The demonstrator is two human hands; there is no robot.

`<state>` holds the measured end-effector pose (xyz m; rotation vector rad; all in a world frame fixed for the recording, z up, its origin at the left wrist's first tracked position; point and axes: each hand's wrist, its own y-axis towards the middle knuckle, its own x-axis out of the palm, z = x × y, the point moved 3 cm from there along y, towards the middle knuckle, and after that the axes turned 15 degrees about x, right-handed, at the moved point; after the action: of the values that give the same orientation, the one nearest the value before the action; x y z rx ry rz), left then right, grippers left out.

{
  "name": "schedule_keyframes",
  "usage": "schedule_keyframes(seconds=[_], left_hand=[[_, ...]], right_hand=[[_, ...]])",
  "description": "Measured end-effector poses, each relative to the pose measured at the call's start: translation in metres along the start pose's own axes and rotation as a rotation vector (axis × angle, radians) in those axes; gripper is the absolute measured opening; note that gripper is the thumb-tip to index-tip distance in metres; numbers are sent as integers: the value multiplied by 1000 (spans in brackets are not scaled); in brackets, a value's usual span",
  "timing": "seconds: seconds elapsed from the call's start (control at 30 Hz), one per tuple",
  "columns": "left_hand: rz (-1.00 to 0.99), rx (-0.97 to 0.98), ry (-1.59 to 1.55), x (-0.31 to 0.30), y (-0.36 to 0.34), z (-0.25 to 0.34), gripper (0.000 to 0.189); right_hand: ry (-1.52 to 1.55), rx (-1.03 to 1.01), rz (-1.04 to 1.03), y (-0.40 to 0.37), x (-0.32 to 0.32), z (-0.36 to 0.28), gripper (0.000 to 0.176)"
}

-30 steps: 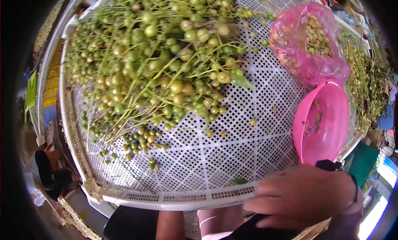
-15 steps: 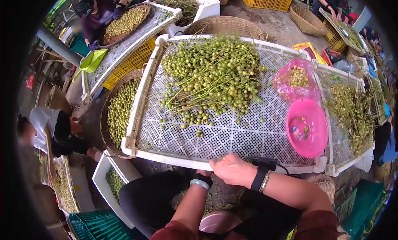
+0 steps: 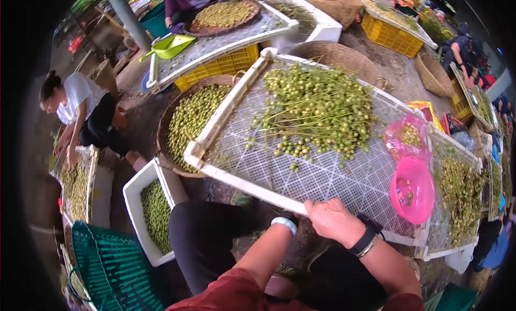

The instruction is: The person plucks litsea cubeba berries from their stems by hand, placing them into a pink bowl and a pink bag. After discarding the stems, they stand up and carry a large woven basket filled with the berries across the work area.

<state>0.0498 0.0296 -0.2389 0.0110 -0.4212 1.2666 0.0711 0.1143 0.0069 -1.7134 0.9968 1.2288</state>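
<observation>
My right hand point(image 3: 334, 219) is closed on the near white rim of a mesh tray point(image 3: 242, 188), knuckles up. A dark band and a bracelet circle its wrist. My left hand point(image 3: 289, 218) reaches under the same rim just to the left; its fingers are hidden, and a pale bangle shows at the wrist. On the tray's far half lies a heap of small round green-yellow fruits on thin stems point(image 3: 322, 109), with loose ones at its near side. At the tray's right stand a pink plastic bowl point(image 3: 422, 203) and a pink plastic bag point(image 3: 398, 141) with picked fruits.
A wicker basket of fruits point(image 3: 194, 123) and a white foam box of green fruits point(image 3: 157, 214) stand left. A teal plastic basket point(image 3: 110, 268) is lower left. Another mesh tray point(image 3: 459, 203) adjoins on the right. A person in white point(image 3: 86, 104) bends over a tray at far left.
My view has turned left and tilted, so the tray now slants down to the right. Both hands stay at its near rim. The person at far left has more of the body in view.
</observation>
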Motion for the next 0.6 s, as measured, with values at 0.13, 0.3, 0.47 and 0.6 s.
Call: schedule_keyframes(seconds=[0.13,0.3,0.47,0.6], left_hand=[[3,19,76,11,-1,4,43],[12,25,124,27,-20,2,43],[51,2,156,31,-57,11,42],[50,64,272,19,-65,20,42]], right_hand=[[-22,106,-78,-1,-6,-6,16],[-24,76,-123,-3,-20,-9,19],[-21,12,-337,-17,-25,-7,23],[-21,-2,-422,-19,-17,-10,30]])
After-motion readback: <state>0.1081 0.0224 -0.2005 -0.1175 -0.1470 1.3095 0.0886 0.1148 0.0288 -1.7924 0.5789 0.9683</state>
